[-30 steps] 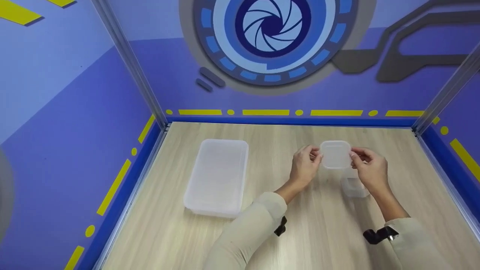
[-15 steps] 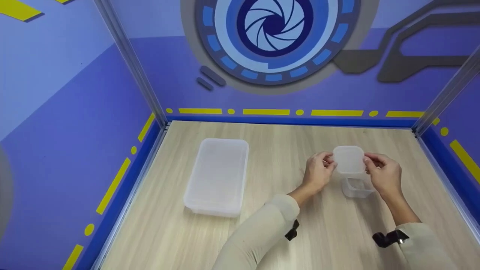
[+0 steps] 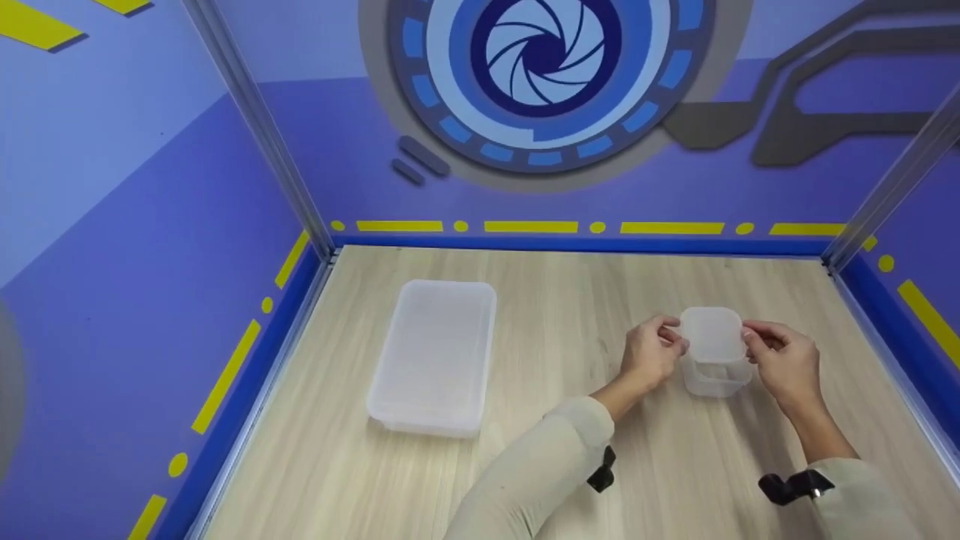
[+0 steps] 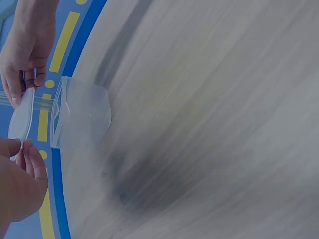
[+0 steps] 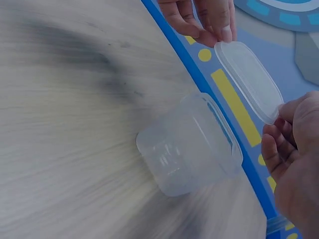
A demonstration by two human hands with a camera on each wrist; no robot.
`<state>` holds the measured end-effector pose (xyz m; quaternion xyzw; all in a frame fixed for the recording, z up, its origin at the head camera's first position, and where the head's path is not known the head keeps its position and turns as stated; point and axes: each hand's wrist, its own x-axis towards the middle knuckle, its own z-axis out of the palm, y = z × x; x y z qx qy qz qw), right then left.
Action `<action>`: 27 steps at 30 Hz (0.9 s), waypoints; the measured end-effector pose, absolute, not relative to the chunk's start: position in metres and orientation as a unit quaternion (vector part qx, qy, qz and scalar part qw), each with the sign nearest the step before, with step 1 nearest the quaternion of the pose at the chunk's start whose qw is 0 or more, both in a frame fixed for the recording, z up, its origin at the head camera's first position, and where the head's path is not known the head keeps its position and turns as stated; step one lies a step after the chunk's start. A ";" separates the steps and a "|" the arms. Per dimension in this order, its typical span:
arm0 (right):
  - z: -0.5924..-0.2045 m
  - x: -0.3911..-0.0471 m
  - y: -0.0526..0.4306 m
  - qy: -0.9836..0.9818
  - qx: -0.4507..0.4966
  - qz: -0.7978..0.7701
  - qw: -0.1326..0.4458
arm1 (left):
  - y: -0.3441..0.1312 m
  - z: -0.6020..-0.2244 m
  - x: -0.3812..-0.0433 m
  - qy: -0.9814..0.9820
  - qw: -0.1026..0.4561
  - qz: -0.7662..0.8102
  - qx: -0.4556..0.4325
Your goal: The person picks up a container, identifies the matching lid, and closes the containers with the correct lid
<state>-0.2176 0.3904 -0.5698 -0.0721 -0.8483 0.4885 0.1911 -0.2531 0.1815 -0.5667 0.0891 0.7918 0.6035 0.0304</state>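
A small translucent square lid [image 3: 712, 334] is held level between both hands, just above a small clear plastic container [image 3: 716, 382]. The left hand [image 3: 654, 351] pinches the lid's left edge between thumb and fingers. On the opposite edge, the right hand [image 3: 787, 363] pinches it the same way. In the right wrist view the lid [image 5: 250, 82] is apart from the rim of the container [image 5: 192, 147], which stands upright on the table with its top uncovered. The left wrist view shows the same gap between lid [image 4: 21, 117] and container [image 4: 82, 112].
A larger translucent rectangular box [image 3: 435, 356] with its lid on stands on the left of the wood-grain table [image 3: 555, 322]. Blue printed panels [image 3: 300, 112] with metal corner posts enclose the table at the back and sides. Black camera mounts [image 3: 795, 486] sit at both wrists.
Both hands have carried the lid right and toward the person, from behind the small container to a place over it. The large box has stayed put.
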 end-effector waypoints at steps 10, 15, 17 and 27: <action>-0.588 -0.207 0.401 -0.840 -0.098 0.496 0.196 | 0.200 -0.576 -0.242 0.792 0.053 0.605 0.052; -0.592 -0.204 0.405 -0.845 -0.108 0.491 0.182 | 0.205 -0.579 -0.238 0.806 0.055 0.587 0.045; -0.593 -0.203 0.406 -0.847 -0.114 0.489 0.174 | 0.208 -0.581 -0.237 0.812 0.058 0.580 0.039; -0.600 -0.204 0.406 -0.850 -0.121 0.485 0.165 | 0.212 -0.591 -0.236 0.819 0.063 0.570 0.017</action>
